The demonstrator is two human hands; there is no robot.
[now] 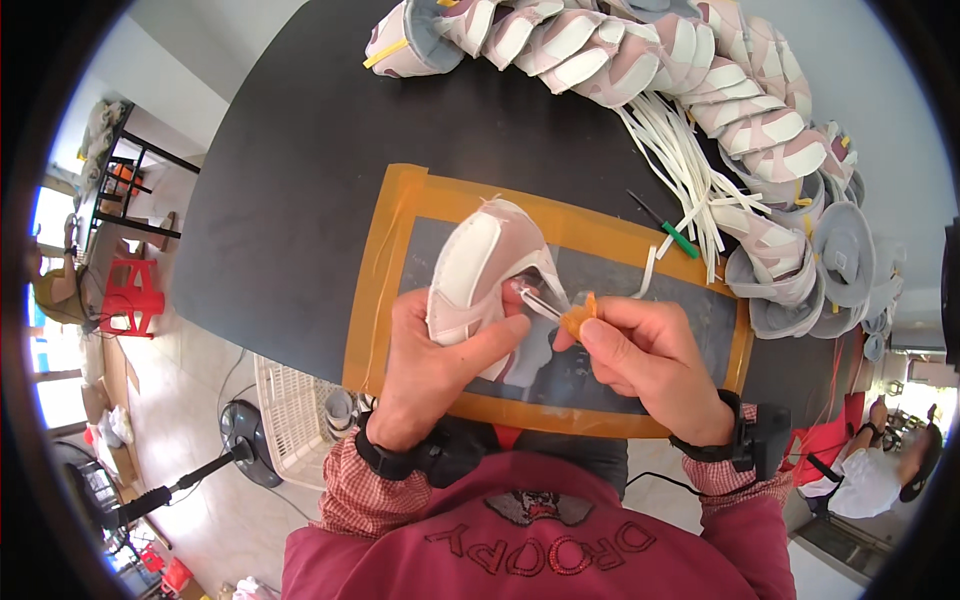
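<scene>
My left hand [410,370] is closed around a white and pale pink shoe upper [480,250], held up over the work mat [500,404]. My right hand [650,355] pinches a small metal-tipped tool [577,318] with an orange wrapped grip. Its thin shaft points left into the opening of the upper, close to my left fingertips. Something white shows along the shaft; whether it is a strip caught there I cannot tell. The mat is a grey sheet bordered with brown tape. On its right lies one short white strip [648,272].
A green-handled tool [680,240] with a thin dark shaft rests beside a bundle of white strips [680,170]. Rows of shoe uppers [600,50] curve along the dark table's [290,200] far and right edges. Below stand a white basket [290,425] and a fan [248,440]. Someone sits far right.
</scene>
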